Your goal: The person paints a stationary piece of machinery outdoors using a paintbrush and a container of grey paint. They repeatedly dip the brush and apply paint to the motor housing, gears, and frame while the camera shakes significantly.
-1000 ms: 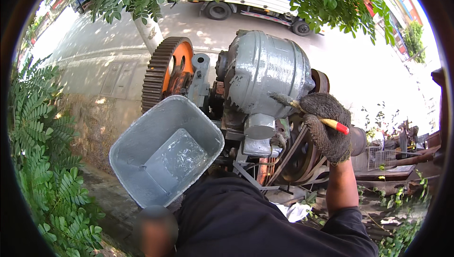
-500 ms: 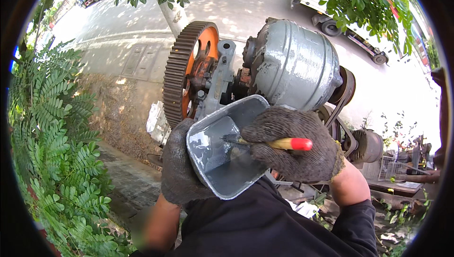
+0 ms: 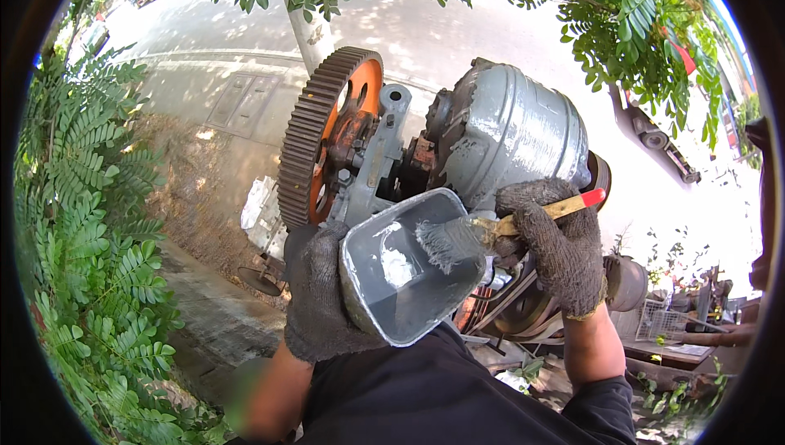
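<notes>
My gloved left hand (image 3: 320, 294) is closed on the left side of a grey plastic container (image 3: 368, 261), which is tilted and has wet grey paint (image 3: 398, 267) inside. My right hand (image 3: 558, 244), in a dark knitted glove, grips a paintbrush (image 3: 564, 206) with a wooden, red-tipped handle. Its grey, paint-coated bristles (image 3: 448, 242) are over the container's right part, by the rim. Just beyond the hands stands a machine with a drum-shaped housing (image 3: 523, 122) coated in shiny grey paint. A large toothed gear wheel (image 3: 331, 130) with an orange inner face sits to its left, beside a grey bracket (image 3: 383, 146).
Leafy branches (image 3: 98, 257) fill the left side, and more foliage (image 3: 630, 15) hangs overhead. Behind the machine are a pale tree trunk (image 3: 311, 36) and a paved road (image 3: 221, 24). A wire basket (image 3: 658, 321) and assorted scrap lie at the lower right.
My right hand has moved right and turned, lifting the brush from deep in the container so its bristles show near the rim. The container sits slightly lower and further right in view.
</notes>
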Tool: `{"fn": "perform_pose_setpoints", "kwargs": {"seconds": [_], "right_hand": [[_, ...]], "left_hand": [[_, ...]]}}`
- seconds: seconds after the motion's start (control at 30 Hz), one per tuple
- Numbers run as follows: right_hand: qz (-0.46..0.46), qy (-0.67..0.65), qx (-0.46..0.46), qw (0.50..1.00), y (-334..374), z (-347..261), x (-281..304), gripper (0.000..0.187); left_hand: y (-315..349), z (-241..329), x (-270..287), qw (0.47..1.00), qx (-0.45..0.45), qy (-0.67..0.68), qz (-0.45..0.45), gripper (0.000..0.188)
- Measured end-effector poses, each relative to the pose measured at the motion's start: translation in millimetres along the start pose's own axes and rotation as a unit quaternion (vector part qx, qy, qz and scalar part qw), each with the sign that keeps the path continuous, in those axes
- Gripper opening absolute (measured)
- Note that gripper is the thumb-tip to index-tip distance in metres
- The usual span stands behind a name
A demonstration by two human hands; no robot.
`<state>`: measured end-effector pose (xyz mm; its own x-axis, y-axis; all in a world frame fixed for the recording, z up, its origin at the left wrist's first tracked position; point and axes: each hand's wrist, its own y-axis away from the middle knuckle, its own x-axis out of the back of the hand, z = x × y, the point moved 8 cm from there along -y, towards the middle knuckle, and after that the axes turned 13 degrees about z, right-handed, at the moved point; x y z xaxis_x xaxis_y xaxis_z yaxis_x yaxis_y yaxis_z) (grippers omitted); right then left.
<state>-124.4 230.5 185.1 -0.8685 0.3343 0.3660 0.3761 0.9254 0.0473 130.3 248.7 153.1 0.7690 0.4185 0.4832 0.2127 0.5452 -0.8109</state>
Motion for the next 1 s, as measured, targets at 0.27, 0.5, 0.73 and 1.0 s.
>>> {"fn": "perform_pose_setpoints", "kwargs": {"seconds": [0.27,0.5,0.73,1.0], "right_hand": [[0.058,0.066,0.075,0.993,5.6,20.4,18.8,0.019],[0.137,0.195,0.089,0.967,3.3,16.8,60.9,0.017],[0.189,0.143,0.247,0.939,-5.0,11.5,71.4,0.023],[0.034,0.154,0.344,0.926,-35.6,-3.8,26.6,0.024]], "left_hand": [[0.0,17.5,-6.1,0.986,-0.120,-0.111,0.019,0.089],[8.4,-3.6,-6.7,1.000,-0.007,0.011,-0.017,0.098],[43.2,-52.4,-12.8,0.981,0.154,0.061,-0.097,0.116],[65.6,-76.8,16.1,0.990,0.143,0.007,-0.014,0.111]]}}
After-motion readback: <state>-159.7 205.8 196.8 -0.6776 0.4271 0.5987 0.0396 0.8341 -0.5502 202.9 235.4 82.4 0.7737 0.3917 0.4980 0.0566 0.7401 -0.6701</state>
